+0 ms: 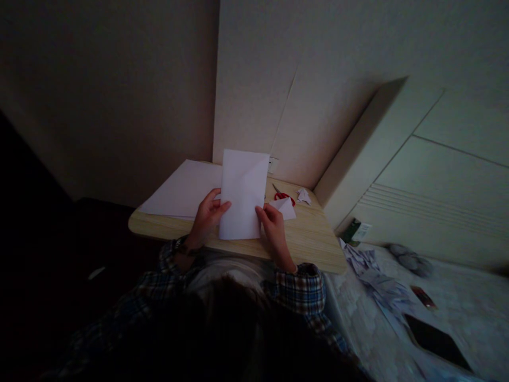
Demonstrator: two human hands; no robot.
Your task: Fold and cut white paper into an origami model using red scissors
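White paper [242,193], a tall rectangle with a faint diagonal crease near its upper right corner, was held in front of the person, over the middle of the counter [312,239]. Its lower end came close to the near edge, and its top reached past the back edge in this view, partly covering a wall socket [272,165].

The left hand [207,216] gripped the left side low down, thumb on the face and fingers behind. The right hand [273,225] pinched the opposite side near the lower right corner, its fingers narrow around the margin. Both wrists came out of plaid sleeves [304,289].

A large sheet [181,188] lay over the left end of the counter, reaching the left corner, part of it hidden by the held piece. Just beside the right hand lay a folded piece [289,208]; behind it, towards the back edge, were red-handled scissors [284,196], blades pointing to the wall. A small folded shape [304,196] sat near the back right corner, apart from the scissors.

On the bed [350,313], past the right edge of the counter, lay crumpled papers [368,273], a grey soft object [409,259] and a dark tablet [437,340].
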